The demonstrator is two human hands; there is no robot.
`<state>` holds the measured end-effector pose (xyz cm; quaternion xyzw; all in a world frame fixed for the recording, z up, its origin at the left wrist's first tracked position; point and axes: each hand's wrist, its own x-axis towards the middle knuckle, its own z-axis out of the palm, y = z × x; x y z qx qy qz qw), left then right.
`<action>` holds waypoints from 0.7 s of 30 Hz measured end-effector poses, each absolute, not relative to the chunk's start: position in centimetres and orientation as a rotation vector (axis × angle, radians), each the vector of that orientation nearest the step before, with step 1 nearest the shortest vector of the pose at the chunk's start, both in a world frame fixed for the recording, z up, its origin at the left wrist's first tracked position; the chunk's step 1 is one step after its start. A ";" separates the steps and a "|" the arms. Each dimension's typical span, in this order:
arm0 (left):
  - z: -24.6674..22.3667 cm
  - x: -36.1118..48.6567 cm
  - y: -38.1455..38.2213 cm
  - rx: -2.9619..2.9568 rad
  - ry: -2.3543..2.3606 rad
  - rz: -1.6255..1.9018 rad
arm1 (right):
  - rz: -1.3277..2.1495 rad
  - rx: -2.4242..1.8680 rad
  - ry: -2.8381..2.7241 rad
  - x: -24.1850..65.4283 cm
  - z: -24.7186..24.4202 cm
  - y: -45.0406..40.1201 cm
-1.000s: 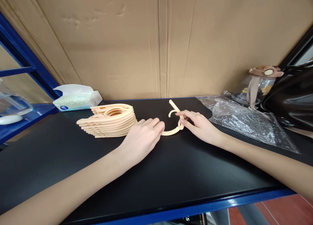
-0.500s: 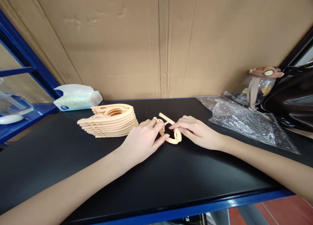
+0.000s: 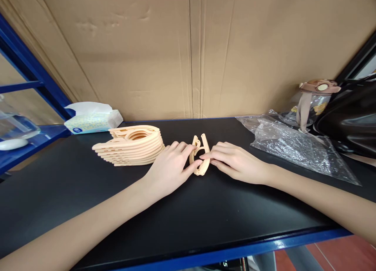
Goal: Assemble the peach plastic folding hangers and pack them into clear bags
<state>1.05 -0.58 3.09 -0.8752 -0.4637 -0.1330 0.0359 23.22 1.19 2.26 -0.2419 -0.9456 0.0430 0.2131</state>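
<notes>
A beige folding clothes hanger [image 3: 205, 167] lies on the black tabletop between my hands, its two arms folded in close together and pointing away from me. My left hand [image 3: 173, 161] grips its left side, with the thumb across the near part and the fingers over the far part. On the other side, my right hand [image 3: 232, 161] presses its fingertips and thumb against the hanger's right arm. Left of my left hand stands a neat stack of folded beige hangers [image 3: 132, 149]. My fingers hide part of the hanger's left side.
A tissue pack [image 3: 92, 118] sits at the back left beside a blue metal frame [image 3: 32, 47]. On the right lie a crumpled clear plastic bag [image 3: 290, 145], a drinking bottle [image 3: 317, 98] and a shiny black bag [image 3: 349, 122]. Cardboard [image 3: 147, 55] stands behind the table.
The hanger's right arm has swung inward and left, now nearly parallel with the left one. My right hand has moved slightly left with it; my left hand keeps its hold.
</notes>
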 end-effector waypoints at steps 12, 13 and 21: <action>3.2 0.9 -0.4 -2.786 -1.548 -0.556 | -0.099 -0.649 -2.637 23.3 1.9 1.3; 3.3 0.9 -0.4 -2.796 -1.562 -0.563 | -0.107 -0.663 -2.631 23.3 1.9 1.2; 2.9 1.2 -0.5 -2.824 -1.504 -0.580 | -0.091 -0.840 -2.586 23.2 2.0 1.4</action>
